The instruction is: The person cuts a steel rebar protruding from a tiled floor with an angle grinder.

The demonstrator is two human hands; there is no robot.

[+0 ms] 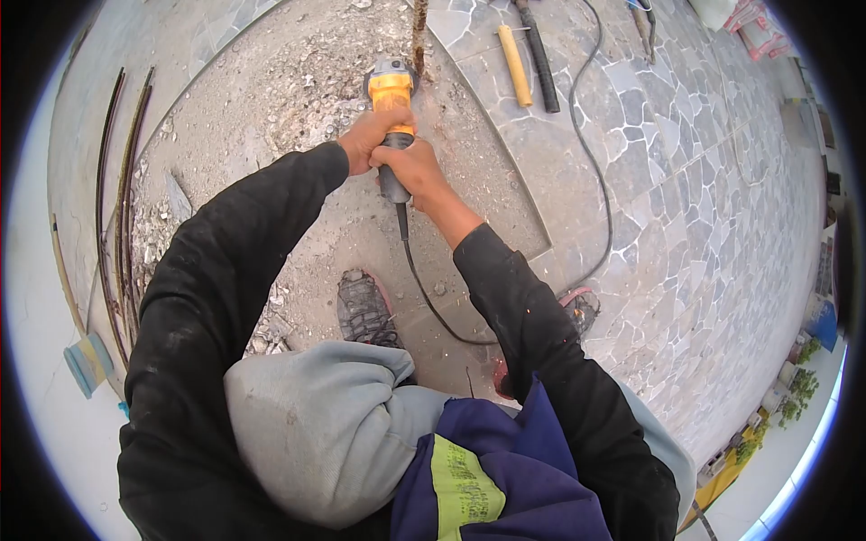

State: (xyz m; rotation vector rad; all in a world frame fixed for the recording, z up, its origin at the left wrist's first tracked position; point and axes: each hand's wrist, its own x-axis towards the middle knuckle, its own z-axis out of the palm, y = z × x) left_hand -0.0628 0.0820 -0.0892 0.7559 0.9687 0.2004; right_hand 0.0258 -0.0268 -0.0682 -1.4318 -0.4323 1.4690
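Note:
A yellow and black angle grinder (391, 94) is held out in front of me, its head pointing away. My left hand (368, 137) wraps round the yellow body near its middle. Just behind it, my right hand (413, 168) grips the black rear handle, and the two hands touch. The disc side of the grinder head lies close beside a rusty steel bar (419, 36) that runs to the top edge of the view. From the handle's end a black power cord (420, 287) trails back toward my feet and under my right arm.
Broken rubble (334, 54) covers the bare ground ahead. Several long rusty bars (120, 198) lie at the left, near a broom (88, 362). A yellow-handled tool (514, 65) and a dark bar (538, 59) rest on the stone paving (686, 225). My shoe (365, 307) stands below the grinder.

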